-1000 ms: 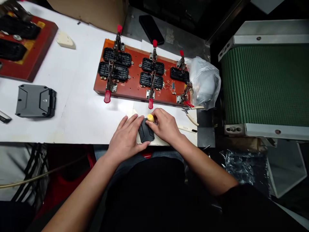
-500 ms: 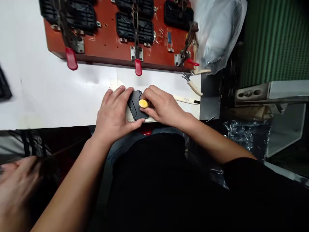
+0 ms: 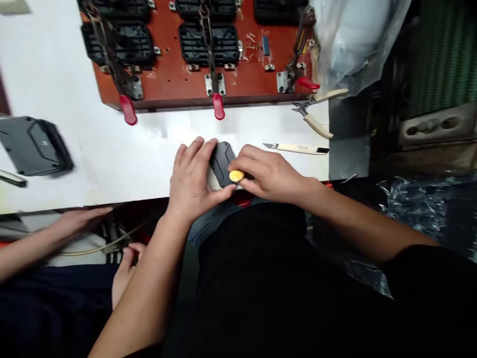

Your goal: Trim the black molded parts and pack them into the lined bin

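A small black plastic part (image 3: pixel 222 160) lies on a pale pad at the near edge of the white table (image 3: pixel 74 74). My left hand (image 3: pixel 194 179) lies over its left side, fingers pressed on it and thumb under its near edge. My right hand (image 3: pixel 266 171) pinches a small yellow piece (image 3: pixel 236 175) against the part's near right corner.
A red-brown fixture board (image 3: pixel 175 79) with black parts and red-tipped toggle clamps sits behind. A craft knife (image 3: pixel 296 147), pliers (image 3: pixel 316 109) and a plastic bag (image 3: pixel 354 40) lie to the right. A dark grey case (image 3: pixel 32 144) is at left. Another person's hands (image 3: pixel 80 221) are below the table's left edge.
The view has shifted, bringing the grey case into sight. The yellow piece under my right hand moved toward the part's near edge. The other person's hands now show clearly at lower left.
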